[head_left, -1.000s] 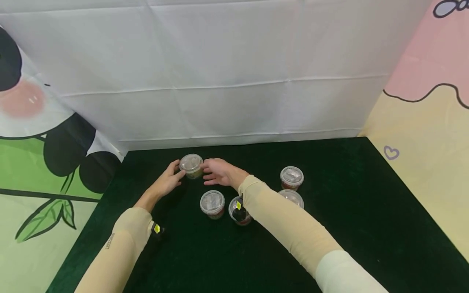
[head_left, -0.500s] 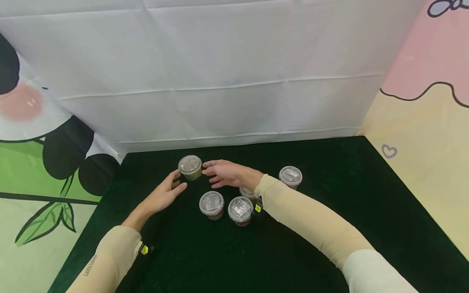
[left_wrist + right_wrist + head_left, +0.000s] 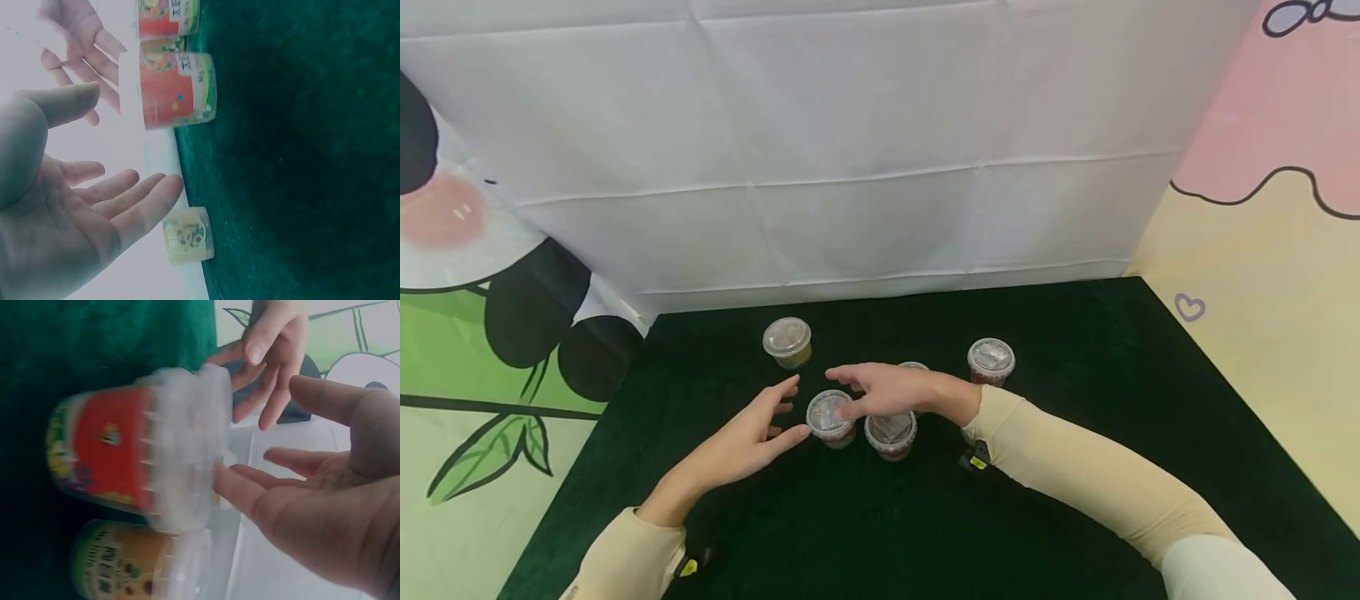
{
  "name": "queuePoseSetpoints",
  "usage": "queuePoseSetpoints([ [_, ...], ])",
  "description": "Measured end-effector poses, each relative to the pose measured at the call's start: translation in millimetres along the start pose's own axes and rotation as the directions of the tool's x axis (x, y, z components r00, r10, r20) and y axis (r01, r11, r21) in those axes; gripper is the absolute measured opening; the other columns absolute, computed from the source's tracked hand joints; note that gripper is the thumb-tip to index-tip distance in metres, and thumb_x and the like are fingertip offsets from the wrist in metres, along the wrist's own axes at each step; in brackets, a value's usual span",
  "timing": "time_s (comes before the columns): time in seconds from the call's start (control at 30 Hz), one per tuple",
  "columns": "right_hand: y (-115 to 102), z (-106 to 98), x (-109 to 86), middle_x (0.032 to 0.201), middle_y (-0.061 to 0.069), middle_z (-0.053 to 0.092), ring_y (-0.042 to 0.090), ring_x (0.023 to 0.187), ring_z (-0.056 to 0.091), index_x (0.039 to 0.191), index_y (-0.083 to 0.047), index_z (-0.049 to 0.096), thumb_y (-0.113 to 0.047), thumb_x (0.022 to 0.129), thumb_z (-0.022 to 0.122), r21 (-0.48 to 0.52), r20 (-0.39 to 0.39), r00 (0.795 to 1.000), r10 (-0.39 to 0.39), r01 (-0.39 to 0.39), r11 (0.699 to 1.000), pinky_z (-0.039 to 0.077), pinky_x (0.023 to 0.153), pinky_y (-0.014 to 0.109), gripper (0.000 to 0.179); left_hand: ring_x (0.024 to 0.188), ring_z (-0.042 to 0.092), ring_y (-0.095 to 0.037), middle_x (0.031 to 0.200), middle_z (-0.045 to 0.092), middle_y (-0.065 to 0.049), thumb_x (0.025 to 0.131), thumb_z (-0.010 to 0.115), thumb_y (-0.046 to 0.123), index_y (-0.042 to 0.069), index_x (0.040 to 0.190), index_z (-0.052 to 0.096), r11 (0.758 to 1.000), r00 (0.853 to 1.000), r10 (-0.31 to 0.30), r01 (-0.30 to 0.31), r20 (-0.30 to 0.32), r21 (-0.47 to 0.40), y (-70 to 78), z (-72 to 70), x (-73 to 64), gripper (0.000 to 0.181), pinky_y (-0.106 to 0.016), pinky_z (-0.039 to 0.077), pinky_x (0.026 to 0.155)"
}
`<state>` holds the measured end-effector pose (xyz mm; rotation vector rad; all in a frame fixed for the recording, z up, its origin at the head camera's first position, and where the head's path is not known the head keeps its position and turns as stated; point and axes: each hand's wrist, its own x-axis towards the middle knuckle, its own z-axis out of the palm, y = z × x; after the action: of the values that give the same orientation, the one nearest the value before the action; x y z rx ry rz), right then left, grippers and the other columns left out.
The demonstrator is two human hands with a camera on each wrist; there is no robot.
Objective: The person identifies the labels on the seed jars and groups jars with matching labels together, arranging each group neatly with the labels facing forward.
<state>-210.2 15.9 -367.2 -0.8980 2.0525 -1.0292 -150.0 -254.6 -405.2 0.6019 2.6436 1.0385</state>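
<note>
Both hands have drawn back from the far-left cup [image 3: 787,340], which stands unmoved near the table's far left corner, and come toward the front-left cup [image 3: 824,415], nearer the front edge. The left hand [image 3: 741,437] is loosely spread beside it; the right hand [image 3: 891,390], fingers stretched out, reaches over its lid. I can't tell if either touches. I count five lidded cups. Dark green cloth covers the table [image 3: 880,542]; white fabric [image 3: 850,125] hangs behind, between cartoon-printed side panels [image 3: 1247,333].
</note>
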Motion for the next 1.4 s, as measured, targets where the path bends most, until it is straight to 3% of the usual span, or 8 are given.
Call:
queuePoseSetpoints([
  [0.17,7,11,-6.8,0.163,0.011,0.031,0.025,0.147,0.035,0.161,-0.008,0.024,-0.025,0.102,0.062,-0.235,-0.045,0.999,-0.027,0.015,0.972,0.031,0.118,0.042,0.072,0.132,0.049,-0.043,0.154,0.036,-0.023,0.102,0.061,0.042,0.009,0.160,0.022,0.999,1.000,0.007,-0.007,0.004,0.053,2.9,10.4,-4.5,0.078,-0.054,0.051,0.097],
  [0.3,9,19,-6.6,0.161,0.012,0.035,0.024,0.143,0.040,0.161,-0.008,0.024,-0.027,0.101,0.065,-0.312,-0.057,0.998,-0.014,-0.004,0.950,0.036,0.115,0.040,0.075,0.133,0.050,-0.039,0.155,0.036,-0.019,0.102,0.061,0.043,0.010,0.161,0.022,0.997,1.000,-0.002,0.000,0.015,0.080,0.1,21.3,-6.7,0.078,-0.050,0.053,0.095],
  [0.7,14,35,-3.4,0.161,0.012,0.034,0.025,0.145,0.037,0.161,-0.010,0.025,-0.032,0.102,0.063,-0.437,-0.100,0.995,-0.003,-0.041,0.899,0.031,0.117,0.047,0.074,0.131,0.051,-0.038,0.153,0.039,-0.018,0.102,0.063,0.037,0.008,0.161,0.020,0.997,1.000,-0.026,0.026,0.002,0.068,-2.0,33.4,-12.0,0.079,-0.048,0.055,0.092],
  [1.03,24,46,-1.4,0.156,0.012,0.039,0.023,0.141,0.041,0.162,-0.009,0.022,-0.025,0.104,0.059,-0.407,-0.161,0.985,-0.068,-0.003,0.913,0.031,0.115,0.053,0.070,0.128,0.055,-0.033,0.153,0.043,-0.015,0.102,0.063,0.032,0.006,0.162,0.014,0.999,1.000,0.001,-0.001,-0.006,0.048,-6.3,41.0,-10.8,0.081,-0.047,0.055,0.093],
  [1.4,27,53,-1.2,0.151,0.013,0.044,0.023,0.136,0.046,0.161,-0.007,0.023,-0.027,0.103,0.062,-0.479,-0.219,0.967,-0.132,0.011,0.878,0.035,0.111,0.049,0.073,0.125,0.056,-0.032,0.149,0.045,-0.017,0.103,0.061,0.038,0.005,0.161,0.016,0.999,0.999,0.035,-0.035,-0.007,0.001,-6.9,41.3,-10.9,0.081,-0.039,0.056,0.089],
])
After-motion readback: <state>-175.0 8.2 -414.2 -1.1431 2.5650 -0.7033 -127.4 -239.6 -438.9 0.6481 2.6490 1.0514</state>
